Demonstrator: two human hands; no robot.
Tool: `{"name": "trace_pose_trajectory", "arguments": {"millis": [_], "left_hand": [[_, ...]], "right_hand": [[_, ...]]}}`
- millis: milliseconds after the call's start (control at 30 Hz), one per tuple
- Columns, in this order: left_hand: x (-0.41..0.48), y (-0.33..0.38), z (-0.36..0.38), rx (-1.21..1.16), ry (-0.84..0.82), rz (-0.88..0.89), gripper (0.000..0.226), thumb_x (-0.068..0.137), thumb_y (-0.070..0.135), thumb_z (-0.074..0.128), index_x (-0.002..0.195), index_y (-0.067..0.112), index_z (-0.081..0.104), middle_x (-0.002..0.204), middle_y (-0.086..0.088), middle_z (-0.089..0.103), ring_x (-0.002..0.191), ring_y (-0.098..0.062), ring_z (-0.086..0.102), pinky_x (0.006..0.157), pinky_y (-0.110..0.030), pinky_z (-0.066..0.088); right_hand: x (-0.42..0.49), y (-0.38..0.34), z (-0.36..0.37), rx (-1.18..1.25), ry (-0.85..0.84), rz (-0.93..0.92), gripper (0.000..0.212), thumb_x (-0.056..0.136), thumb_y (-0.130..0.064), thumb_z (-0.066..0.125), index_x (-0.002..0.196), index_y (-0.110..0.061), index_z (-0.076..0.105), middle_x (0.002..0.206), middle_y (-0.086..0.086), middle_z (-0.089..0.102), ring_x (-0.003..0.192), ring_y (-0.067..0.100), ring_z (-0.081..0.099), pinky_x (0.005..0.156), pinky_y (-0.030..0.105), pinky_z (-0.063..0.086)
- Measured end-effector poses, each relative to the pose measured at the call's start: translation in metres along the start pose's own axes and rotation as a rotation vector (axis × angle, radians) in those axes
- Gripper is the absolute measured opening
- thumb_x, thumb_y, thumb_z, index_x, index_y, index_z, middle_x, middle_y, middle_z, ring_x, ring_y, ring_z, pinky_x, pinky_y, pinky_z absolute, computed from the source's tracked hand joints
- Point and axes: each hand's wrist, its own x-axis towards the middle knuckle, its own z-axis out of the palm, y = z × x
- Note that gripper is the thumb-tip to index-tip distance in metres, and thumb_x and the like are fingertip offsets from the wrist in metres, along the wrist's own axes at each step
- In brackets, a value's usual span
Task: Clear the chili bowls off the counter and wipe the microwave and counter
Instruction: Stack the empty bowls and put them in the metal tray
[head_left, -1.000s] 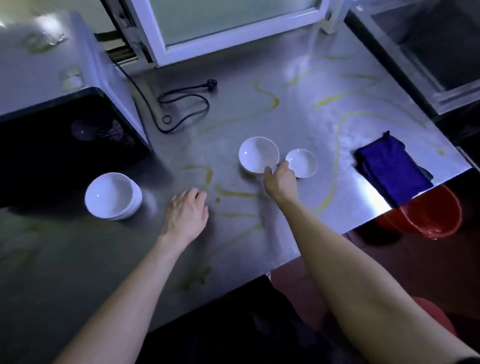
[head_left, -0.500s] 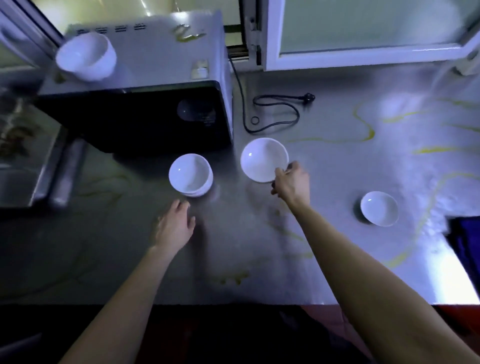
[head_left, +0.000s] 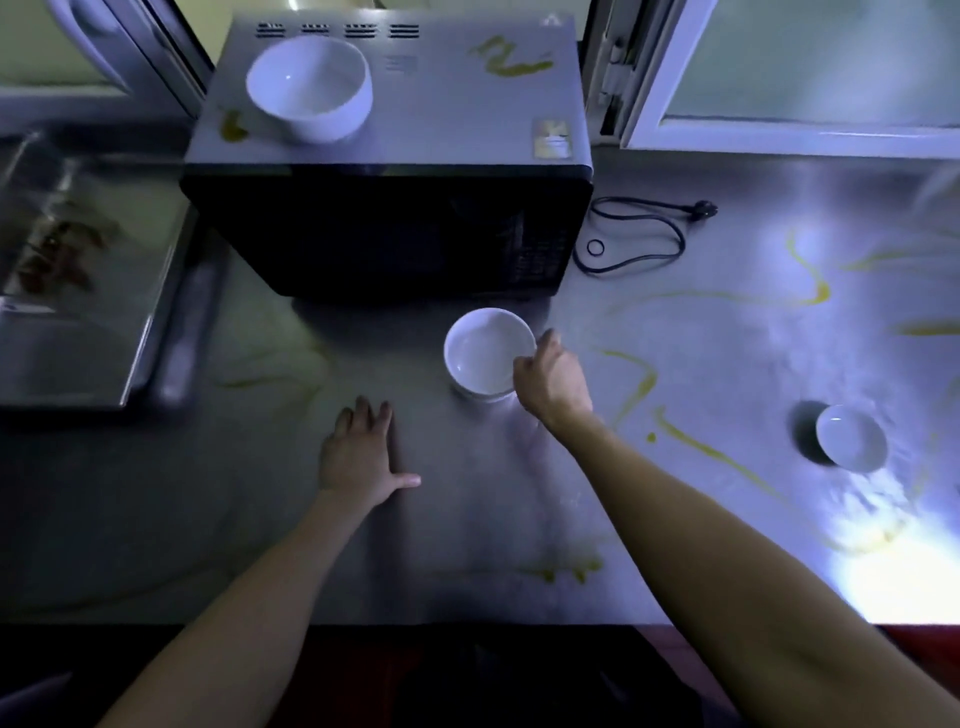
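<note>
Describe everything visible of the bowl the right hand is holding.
The white bowl is round, glossy, ceramic-looking and apparently empty. It sits upright, nested on a lower bowl whose rim shows beneath it, on the steel counter just in front of the microwave. The right hand grips its right rim; nothing else touches it.

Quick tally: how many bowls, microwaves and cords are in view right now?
Bowls: 4 (top bowl on the microwave; held bowl in the right hand; lower bowl under it, possibly hiding more; small bowl at right)
Microwaves: 1
Cords: 1 (cord)
Total: 6
</note>
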Motion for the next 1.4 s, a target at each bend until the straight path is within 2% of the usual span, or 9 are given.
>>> {"name": "trace_pose_trajectory", "arguments": {"millis": [200,300,467,567,733,933,1033,1233,1400], "left_hand": [[0.006,-0.017,-0.021,0.016,-0.035,0.112,0.133,0.057,0.086,0.082,0.166,0.033,0.027,0.166,-0.006,0.033,0.146,-0.031,0.041,0.107,-0.041,0.051],[0.015,-0.045,-0.024,0.060,0.002,0.280,0.124,0.060,0.073,0.090,0.165,0.036,0.036,0.158,-0.002,0.040,0.143,-0.026,0.044,0.112,-0.041,0.047],[0.008,-0.049,-0.020,0.046,0.030,0.294,0.120,0.065,0.070,0.090,0.166,0.038,0.034,0.157,0.001,0.040,0.146,-0.023,0.040,0.116,-0.038,0.042],[0.010,-0.052,-0.019,0.030,0.012,0.287,0.120,0.067,0.070,0.088,0.167,0.037,0.030,0.160,-0.001,0.037,0.149,-0.024,0.036,0.121,-0.038,0.039],[0.009,-0.047,-0.022,0.006,-0.003,0.270,0.120,0.069,0.067,0.089,0.168,0.038,0.026,0.161,0.000,0.034,0.151,-0.024,0.033,0.120,-0.037,0.039],[0.016,-0.049,-0.020,0.017,0.034,0.262,0.120,0.063,0.071,0.090,0.164,0.041,0.033,0.152,0.004,0.040,0.141,-0.022,0.040,0.111,-0.037,0.046],[0.018,-0.054,-0.016,0.042,0.064,0.294,0.122,0.056,0.074,0.091,0.162,0.041,0.040,0.146,0.004,0.047,0.133,-0.023,0.046,0.105,-0.039,0.050],[0.022,-0.050,-0.016,0.091,0.022,0.295,0.125,0.059,0.075,0.089,0.165,0.035,0.036,0.148,-0.003,0.045,0.135,-0.027,0.045,0.109,-0.039,0.049],[0.016,-0.038,-0.019,0.081,-0.033,0.242,0.124,0.069,0.066,0.090,0.169,0.032,0.025,0.156,-0.005,0.035,0.147,-0.028,0.034,0.114,-0.039,0.047]], "right_hand": [[-0.002,-0.028,-0.007,-0.255,0.252,-0.103,0.037,0.107,-0.036,0.048,0.124,-0.004,0.051,0.123,0.021,0.059,0.109,0.045,0.064,0.082,0.047,0.050],[-0.006,-0.085,-0.013,-0.078,0.346,-0.328,0.024,0.103,-0.027,0.055,0.110,-0.006,0.061,0.109,0.017,0.070,0.098,0.044,0.067,0.076,0.045,0.049],[0.006,-0.215,-0.028,0.298,0.310,-0.413,0.028,0.100,-0.037,0.060,0.110,-0.012,0.067,0.095,0.010,0.077,0.091,0.035,0.072,0.080,0.041,0.056],[0.036,-0.276,-0.039,0.368,0.234,-0.355,0.037,0.103,-0.046,0.055,0.116,-0.011,0.054,0.095,0.009,0.072,0.075,0.035,0.076,0.063,0.040,0.059],[0.069,-0.320,-0.052,0.406,0.022,-0.237,0.033,0.102,-0.017,0.049,0.107,0.011,0.066,0.066,0.019,0.069,0.039,0.026,0.065,0.040,0.031,0.050],[0.015,-0.249,-0.050,0.516,0.190,-0.239,0.030,0.099,-0.025,0.051,0.091,0.000,0.066,0.071,0.017,0.073,0.044,0.028,0.068,0.039,0.042,0.055],[-0.029,-0.157,-0.039,0.574,0.356,-0.146,0.018,0.099,-0.032,0.052,0.090,-0.017,0.056,0.069,0.005,0.070,0.051,0.024,0.068,0.047,0.035,0.049],[-0.046,-0.045,0.000,0.573,0.360,0.079,0.023,0.099,-0.034,0.045,0.097,-0.013,0.054,0.074,0.015,0.074,0.052,0.030,0.068,0.041,0.029,0.045],[-0.027,-0.025,0.019,0.341,0.327,0.079,0.032,0.103,-0.042,0.041,0.103,-0.013,0.055,0.090,0.008,0.067,0.086,0.038,0.066,0.073,0.047,0.056]]}}
